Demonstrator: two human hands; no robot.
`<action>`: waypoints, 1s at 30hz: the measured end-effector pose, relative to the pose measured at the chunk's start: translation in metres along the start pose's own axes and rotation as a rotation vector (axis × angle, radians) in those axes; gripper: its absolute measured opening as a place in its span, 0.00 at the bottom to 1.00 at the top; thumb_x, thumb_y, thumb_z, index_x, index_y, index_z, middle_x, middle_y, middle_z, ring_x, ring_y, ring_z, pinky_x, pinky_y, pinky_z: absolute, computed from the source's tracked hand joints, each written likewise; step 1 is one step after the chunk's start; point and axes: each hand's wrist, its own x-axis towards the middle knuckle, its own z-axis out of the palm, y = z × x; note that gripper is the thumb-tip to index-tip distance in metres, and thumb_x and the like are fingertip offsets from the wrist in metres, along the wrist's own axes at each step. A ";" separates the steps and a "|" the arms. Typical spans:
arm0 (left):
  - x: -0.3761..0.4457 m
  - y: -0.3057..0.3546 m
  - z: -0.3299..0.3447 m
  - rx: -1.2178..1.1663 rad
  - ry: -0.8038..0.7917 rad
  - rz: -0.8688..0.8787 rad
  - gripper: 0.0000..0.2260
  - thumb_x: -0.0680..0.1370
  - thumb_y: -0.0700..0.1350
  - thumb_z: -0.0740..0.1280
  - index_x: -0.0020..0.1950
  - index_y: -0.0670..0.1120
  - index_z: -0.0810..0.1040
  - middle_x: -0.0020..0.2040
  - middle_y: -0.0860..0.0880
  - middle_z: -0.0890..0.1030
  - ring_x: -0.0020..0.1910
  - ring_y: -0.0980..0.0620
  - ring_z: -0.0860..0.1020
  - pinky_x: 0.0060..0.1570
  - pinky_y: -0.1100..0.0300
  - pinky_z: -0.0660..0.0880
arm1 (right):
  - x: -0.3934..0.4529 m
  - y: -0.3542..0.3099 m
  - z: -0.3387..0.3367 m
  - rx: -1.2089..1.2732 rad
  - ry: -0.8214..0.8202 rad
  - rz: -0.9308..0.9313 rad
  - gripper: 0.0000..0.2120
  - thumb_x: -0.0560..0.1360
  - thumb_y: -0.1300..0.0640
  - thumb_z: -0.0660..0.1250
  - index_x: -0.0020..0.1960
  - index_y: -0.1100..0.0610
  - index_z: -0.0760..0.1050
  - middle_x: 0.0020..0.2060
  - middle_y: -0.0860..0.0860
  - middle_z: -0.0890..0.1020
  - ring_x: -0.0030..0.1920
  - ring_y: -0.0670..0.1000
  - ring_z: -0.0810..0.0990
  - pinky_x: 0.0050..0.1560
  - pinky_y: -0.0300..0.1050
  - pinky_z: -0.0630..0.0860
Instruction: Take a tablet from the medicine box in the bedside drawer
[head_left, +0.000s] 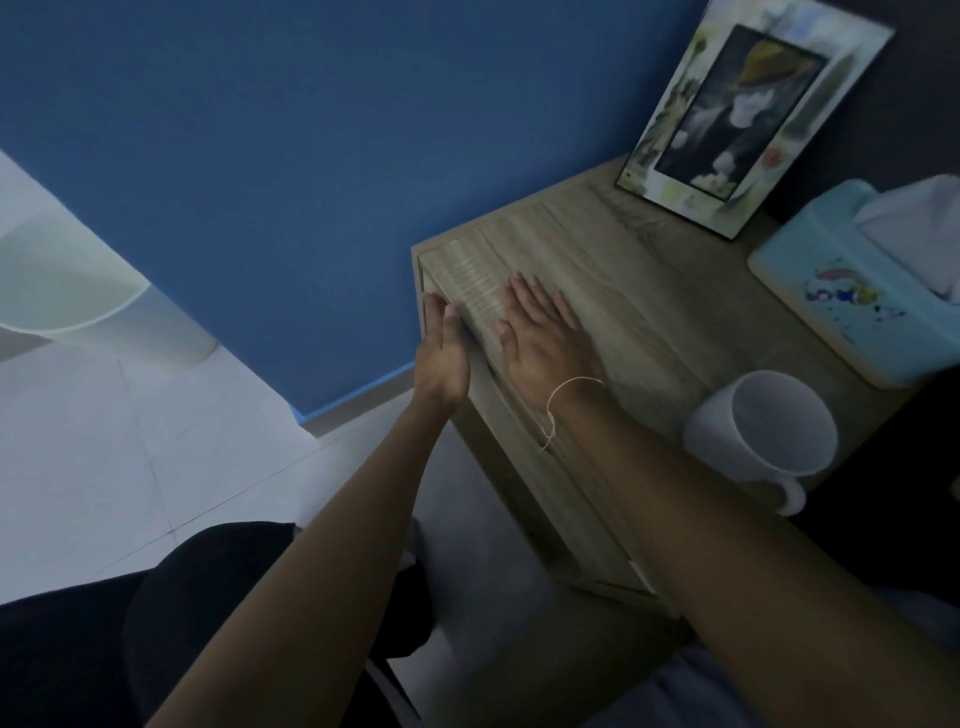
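A light wooden bedside cabinet (649, 291) stands against the blue wall. My right hand (540, 338) lies flat, palm down, on its top near the front left corner, with a thin string around the wrist. My left hand (441, 353) is pressed with fingers extended against the cabinet's front face (498, 415), just below the top edge; it holds nothing. The drawer front looks shut. No medicine box or tablet is visible.
A framed picture (748, 114) leans at the back of the cabinet top. A pale blue tissue box (841, 301) sits at the right, a white mug (763, 426) in front of it. A white bin (93, 306) stands on the tiled floor at left.
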 end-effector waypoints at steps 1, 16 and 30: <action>0.000 0.001 0.001 0.006 -0.003 -0.007 0.23 0.83 0.53 0.45 0.78 0.50 0.49 0.78 0.49 0.58 0.75 0.47 0.60 0.70 0.60 0.54 | 0.000 0.000 0.000 -0.001 0.003 -0.002 0.26 0.82 0.50 0.45 0.77 0.59 0.54 0.77 0.53 0.57 0.77 0.49 0.51 0.77 0.52 0.47; 0.005 -0.001 -0.008 0.278 -0.125 0.206 0.27 0.83 0.51 0.49 0.77 0.47 0.39 0.79 0.50 0.46 0.76 0.47 0.58 0.73 0.54 0.58 | 0.000 0.000 -0.002 0.016 -0.021 -0.004 0.25 0.82 0.51 0.45 0.77 0.59 0.53 0.77 0.53 0.57 0.77 0.50 0.50 0.77 0.52 0.47; 0.004 0.002 -0.007 0.168 -0.165 0.155 0.27 0.84 0.48 0.48 0.77 0.47 0.36 0.78 0.53 0.42 0.75 0.60 0.48 0.74 0.61 0.49 | 0.000 -0.002 -0.006 0.013 -0.046 0.009 0.25 0.82 0.51 0.46 0.76 0.60 0.56 0.76 0.54 0.60 0.77 0.51 0.54 0.76 0.52 0.49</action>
